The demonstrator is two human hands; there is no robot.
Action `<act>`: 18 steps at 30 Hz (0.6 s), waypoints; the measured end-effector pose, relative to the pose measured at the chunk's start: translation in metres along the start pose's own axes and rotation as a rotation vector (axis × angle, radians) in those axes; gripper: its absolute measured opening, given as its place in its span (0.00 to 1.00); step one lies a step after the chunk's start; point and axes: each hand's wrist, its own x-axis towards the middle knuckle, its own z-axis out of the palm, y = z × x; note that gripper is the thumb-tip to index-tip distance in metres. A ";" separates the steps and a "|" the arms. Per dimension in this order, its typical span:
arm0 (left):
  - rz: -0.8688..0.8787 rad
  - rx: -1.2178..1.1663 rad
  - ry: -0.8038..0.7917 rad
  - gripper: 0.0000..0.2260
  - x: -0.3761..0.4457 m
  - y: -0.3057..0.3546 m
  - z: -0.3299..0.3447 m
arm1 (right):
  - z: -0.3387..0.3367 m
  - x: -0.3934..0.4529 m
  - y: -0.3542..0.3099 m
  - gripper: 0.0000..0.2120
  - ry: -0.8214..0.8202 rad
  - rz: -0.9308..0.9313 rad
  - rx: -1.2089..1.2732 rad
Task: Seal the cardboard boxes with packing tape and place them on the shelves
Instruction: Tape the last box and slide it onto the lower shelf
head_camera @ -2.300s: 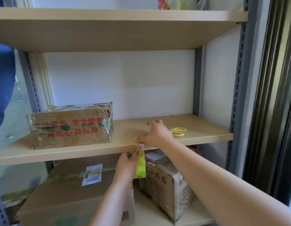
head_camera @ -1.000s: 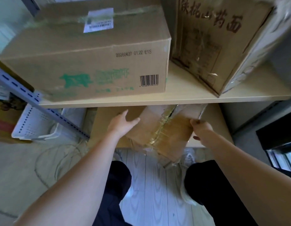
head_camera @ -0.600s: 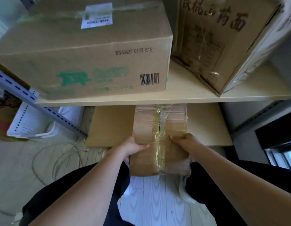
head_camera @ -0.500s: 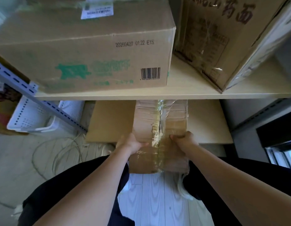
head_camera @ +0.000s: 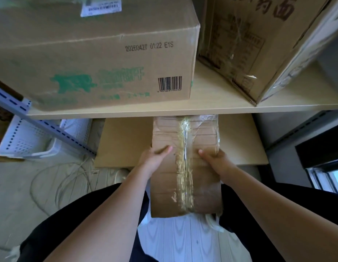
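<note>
Head view: three brown cardboard boxes; both hands, left hand [head_camera: 155,157] and right hand [head_camera: 215,159], grip the crumpled, tape-striped box [head_camera: 185,167] on the bottom shelf [head_camera: 124,140].

The large box [head_camera: 96,59] on the left of the shelf [head_camera: 211,108] bears the stamp "20260427 01:22 E1S", blurred green print and a barcode [head_camera: 169,83]. Its white label [head_camera: 101,7] is unreadable. The right box [head_camera: 259,44] shows "面".

A storage room: slotted metal shelving [head_camera: 56,130] with wooden boards [head_camera: 211,108] carries taped cardboard boxes [head_camera: 100,59], beside a white plastic crate [head_camera: 22,140] on the floor.
</note>
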 end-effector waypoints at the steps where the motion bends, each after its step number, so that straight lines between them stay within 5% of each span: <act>1: 0.007 -0.003 0.002 0.30 -0.001 0.000 -0.001 | -0.001 0.000 0.001 0.31 0.010 0.003 0.000; 6: 0.004 -0.068 0.018 0.41 0.001 -0.002 0.007 | -0.004 -0.002 -0.008 0.19 0.038 0.066 0.022; 10: 0.003 -0.066 0.177 0.41 0.005 -0.011 0.014 | 0.010 -0.007 -0.008 0.35 0.105 0.066 -0.058; 13: 0.100 -0.089 0.233 0.57 0.002 -0.011 0.022 | 0.025 -0.012 -0.017 0.52 0.275 0.037 -0.283; 15: 0.109 0.021 0.315 0.59 -0.001 -0.013 0.030 | 0.040 -0.019 -0.018 0.50 0.421 0.013 -0.533; 18: 0.077 0.200 0.429 0.48 -0.004 -0.014 0.036 | 0.055 -0.025 -0.015 0.48 0.476 -0.026 -0.635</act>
